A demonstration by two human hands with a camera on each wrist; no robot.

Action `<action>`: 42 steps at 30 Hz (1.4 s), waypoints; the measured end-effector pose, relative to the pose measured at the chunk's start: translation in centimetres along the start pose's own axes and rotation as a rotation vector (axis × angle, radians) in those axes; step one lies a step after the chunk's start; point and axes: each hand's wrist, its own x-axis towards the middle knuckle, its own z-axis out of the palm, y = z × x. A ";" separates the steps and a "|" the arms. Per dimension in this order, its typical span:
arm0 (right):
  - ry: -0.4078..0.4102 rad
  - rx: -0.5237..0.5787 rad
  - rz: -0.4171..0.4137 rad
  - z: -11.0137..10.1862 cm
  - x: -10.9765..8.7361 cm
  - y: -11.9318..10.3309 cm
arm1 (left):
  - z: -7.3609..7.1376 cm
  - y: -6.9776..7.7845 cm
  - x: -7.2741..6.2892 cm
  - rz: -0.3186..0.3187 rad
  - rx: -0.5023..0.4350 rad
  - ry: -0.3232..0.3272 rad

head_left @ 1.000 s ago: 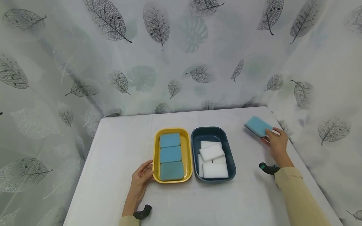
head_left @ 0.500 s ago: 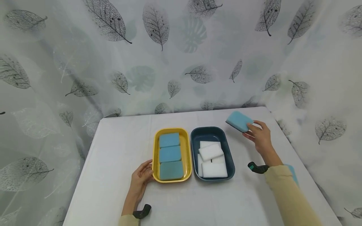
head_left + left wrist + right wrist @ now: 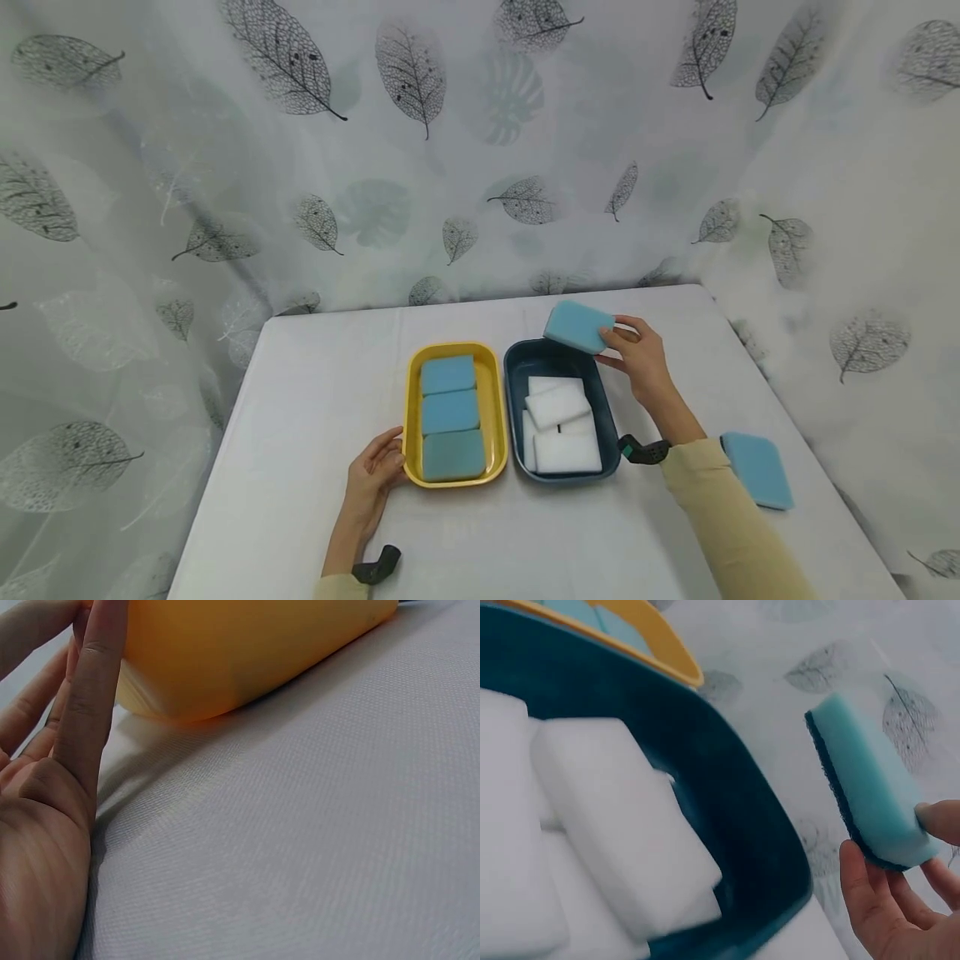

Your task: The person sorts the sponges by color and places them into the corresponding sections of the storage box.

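Note:
My right hand (image 3: 639, 358) pinches a light-blue scouring sponge (image 3: 577, 326) by one end, thumb on the foam side. In the right wrist view the sponge (image 3: 870, 784) shows a dark scouring layer along one face. It is held up over the far end of a dark-blue tray (image 3: 613, 417), where several white sponges (image 3: 567, 451) lie loosely piled. My left hand (image 3: 372, 475) touches the left side of a yellow tray (image 3: 495, 425); in the left wrist view its straight fingers rest against the tray's wall (image 3: 247, 652). Three blue sponges (image 3: 450, 412) lie in a column in the yellow tray.
Another blue sponge (image 3: 757, 469) lies on the white-covered table (image 3: 300, 400) at the right, beside my right sleeve. The two trays stand side by side mid-table. A leaf-patterned curtain (image 3: 465, 150) hangs behind the table and along its sides.
My right hand has carried the scouring sponge leftward from the table's right side to above the dark-blue tray, uncovering the sponge by my sleeve. My left hand has stayed at the yellow tray.

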 end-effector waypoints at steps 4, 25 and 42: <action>-0.020 0.007 -0.004 2.1 -0.1 -0.3 | -0.1 0.1 0.0 0.014 0.008 0.003; -0.167 -0.199 -0.131 10.9 -2.2 -0.3 | -0.2 -0.1 0.2 0.001 0.001 -0.001; -0.219 -0.358 -0.204 16.8 -2.8 1.2 | 0.0 0.0 0.0 0.008 -0.024 -0.021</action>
